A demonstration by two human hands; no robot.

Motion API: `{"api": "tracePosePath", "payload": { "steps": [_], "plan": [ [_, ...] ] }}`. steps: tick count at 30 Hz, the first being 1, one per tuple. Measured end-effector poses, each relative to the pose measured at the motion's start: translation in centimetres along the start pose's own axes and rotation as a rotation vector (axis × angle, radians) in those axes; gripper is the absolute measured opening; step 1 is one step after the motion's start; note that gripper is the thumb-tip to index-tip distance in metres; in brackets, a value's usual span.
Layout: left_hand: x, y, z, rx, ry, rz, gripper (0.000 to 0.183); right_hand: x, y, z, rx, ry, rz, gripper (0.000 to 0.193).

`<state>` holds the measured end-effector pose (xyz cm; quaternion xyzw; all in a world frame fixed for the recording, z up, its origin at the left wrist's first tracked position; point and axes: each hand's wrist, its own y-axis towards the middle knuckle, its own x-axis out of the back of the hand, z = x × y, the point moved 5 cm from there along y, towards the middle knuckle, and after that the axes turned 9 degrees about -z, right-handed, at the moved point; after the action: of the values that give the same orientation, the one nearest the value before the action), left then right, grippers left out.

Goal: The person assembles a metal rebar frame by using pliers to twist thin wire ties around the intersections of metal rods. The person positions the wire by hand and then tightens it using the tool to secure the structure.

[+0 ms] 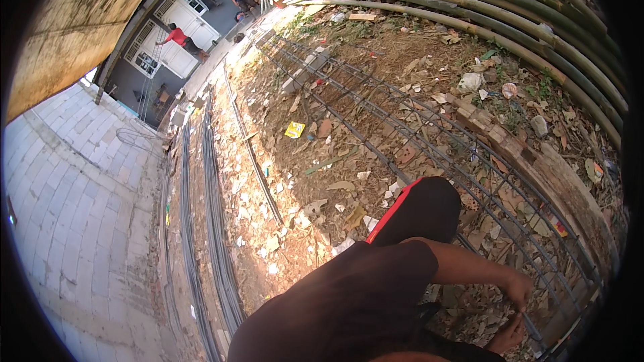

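Note:
A long reinforcing-steel cage (416, 131), made of dark bars tied with stirrups, runs over the ground from the upper middle to the lower right. Beside its near end, my left hand (518, 288) is closed, its fingers curled down next to a bar. Just below it, my right hand (508, 335) has its fingers drawn together, pointing up toward the left one. Anything pinched in either hand is too small or hidden to make out. My bent knee (429, 208), in black cloth with a red stripe, covers part of the cage.
Bundled steel bars (211, 221) lie along the left, beside a grey block wall (80, 194). A wooden beam (530, 161) borders the cage; bamboo poles (510, 33) are piled beyond. Leaves and rubble litter the ground. Two people, one in a red shirt (178, 35), are near the house.

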<state>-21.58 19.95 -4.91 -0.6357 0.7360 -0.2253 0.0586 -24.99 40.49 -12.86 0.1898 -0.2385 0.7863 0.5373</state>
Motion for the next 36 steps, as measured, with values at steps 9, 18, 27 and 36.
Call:
{"api": "tracePosePath", "payload": {
  "steps": [9,18,27,36],
  "plan": [
    [-0.5,-0.1,0.1,-0.183,0.164,-0.099,0.033,4.7,-7.6,12.8,0.374,-0.376,-0.144,0.021],
    [0.8,-2.3,-2.7,-0.038,0.0,-0.091,0.035,6.5,-4.6,16.4,0.572,-0.523,-0.271,0.014],
    [0.8,-2.1,-2.4,-0.004,0.012,-0.077,0.034,6.4,-4.9,14.4,0.297,-0.159,-0.122,0.022],
    [0.8,-1.9,-2.3,-0.028,-0.002,-0.066,0.031,2.9,-4.4,11.4,-0.407,0.304,0.108,0.036]
  ]
}}
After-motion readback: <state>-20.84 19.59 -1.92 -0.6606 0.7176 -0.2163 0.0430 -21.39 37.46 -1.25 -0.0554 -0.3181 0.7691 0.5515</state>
